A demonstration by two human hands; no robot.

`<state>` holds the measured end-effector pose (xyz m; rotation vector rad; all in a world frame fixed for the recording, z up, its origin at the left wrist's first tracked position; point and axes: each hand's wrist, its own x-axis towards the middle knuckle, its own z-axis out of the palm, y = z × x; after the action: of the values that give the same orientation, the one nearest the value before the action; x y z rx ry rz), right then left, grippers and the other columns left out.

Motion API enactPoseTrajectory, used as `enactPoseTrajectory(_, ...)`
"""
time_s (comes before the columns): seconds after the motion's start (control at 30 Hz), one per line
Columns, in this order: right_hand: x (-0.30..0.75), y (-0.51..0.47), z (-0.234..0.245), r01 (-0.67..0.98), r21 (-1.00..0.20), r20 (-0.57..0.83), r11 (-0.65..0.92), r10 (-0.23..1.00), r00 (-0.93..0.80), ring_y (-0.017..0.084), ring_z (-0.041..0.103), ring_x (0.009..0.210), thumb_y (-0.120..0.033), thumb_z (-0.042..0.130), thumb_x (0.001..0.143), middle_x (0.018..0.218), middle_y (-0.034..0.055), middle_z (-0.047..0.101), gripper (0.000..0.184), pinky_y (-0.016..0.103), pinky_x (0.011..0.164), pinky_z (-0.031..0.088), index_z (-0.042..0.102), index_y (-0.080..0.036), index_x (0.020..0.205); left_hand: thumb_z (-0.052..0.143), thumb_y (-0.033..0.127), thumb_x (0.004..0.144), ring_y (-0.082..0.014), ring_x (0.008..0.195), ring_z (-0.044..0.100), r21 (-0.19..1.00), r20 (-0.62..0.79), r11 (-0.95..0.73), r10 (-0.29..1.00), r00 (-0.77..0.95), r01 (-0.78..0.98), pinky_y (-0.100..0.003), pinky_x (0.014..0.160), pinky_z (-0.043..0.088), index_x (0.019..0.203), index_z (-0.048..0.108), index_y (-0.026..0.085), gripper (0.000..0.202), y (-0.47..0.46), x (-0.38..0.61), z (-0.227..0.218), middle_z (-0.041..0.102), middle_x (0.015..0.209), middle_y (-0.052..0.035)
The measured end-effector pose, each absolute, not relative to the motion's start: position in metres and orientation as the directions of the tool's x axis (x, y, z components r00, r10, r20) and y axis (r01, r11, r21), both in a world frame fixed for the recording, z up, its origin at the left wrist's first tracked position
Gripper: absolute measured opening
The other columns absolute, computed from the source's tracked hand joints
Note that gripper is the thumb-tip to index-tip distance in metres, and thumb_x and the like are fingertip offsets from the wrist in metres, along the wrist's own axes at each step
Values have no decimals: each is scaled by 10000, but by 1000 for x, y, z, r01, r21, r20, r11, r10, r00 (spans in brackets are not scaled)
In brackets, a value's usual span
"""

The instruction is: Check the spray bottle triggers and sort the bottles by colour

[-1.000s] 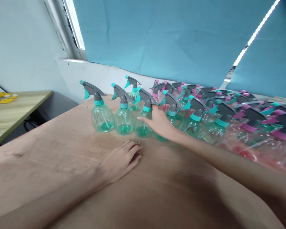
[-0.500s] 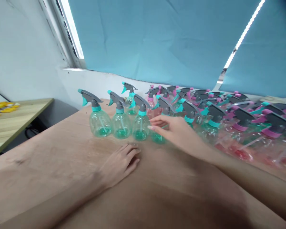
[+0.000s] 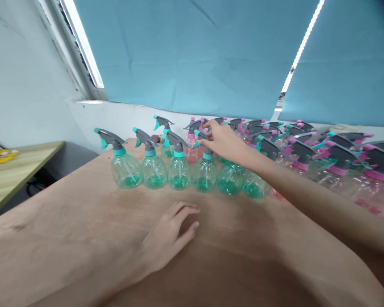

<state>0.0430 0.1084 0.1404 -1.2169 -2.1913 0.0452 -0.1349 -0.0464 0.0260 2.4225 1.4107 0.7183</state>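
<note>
A row of clear teal-tinted spray bottles (image 3: 153, 168) with grey and teal trigger heads stands across the brown wooden table (image 3: 67, 230). My right hand (image 3: 225, 140) reaches over the row, fingers curled on the grey trigger head of the fourth bottle (image 3: 205, 172). My left hand (image 3: 169, 236) rests palm down on the table in front of the row, fingers loosely spread, holding nothing. Behind the row stand several more bottles, some with pink heads (image 3: 339, 164).
A blue curtain (image 3: 195, 55) hangs behind the table above a white sill. At the far left stands a lighter wooden desk (image 3: 13, 170) with yellow items (image 3: 0, 154). A gap separates it from the table's left edge.
My right hand rose from beside the bottle bodies to the trigger head of the fourth bottle. The view shifted right. My left hand stayed on the table.
</note>
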Motion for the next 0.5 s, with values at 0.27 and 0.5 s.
enactPoseTrajectory(0.27,52,94,144,748,-272,458,606,765,-453,257,640,716,-158,532,867,774,109,669,312,355,622,483,575,-85,1167,485,399,962,-263,1039,650,776,212,-294,955,208,558,-415,820,569,1243,471,267,311,-47,-113,25,624,1212,-76)
enactPoseTrajectory(0.5,72,51,149,735,-241,401,634,754,-519,229,619,643,-222,544,888,774,92,680,229,336,556,452,596,-144,1098,584,483,914,-333,1313,423,683,355,-369,922,155,631,-546,997,435,1409,232,266,645,-25,-103,15,412,1428,-141)
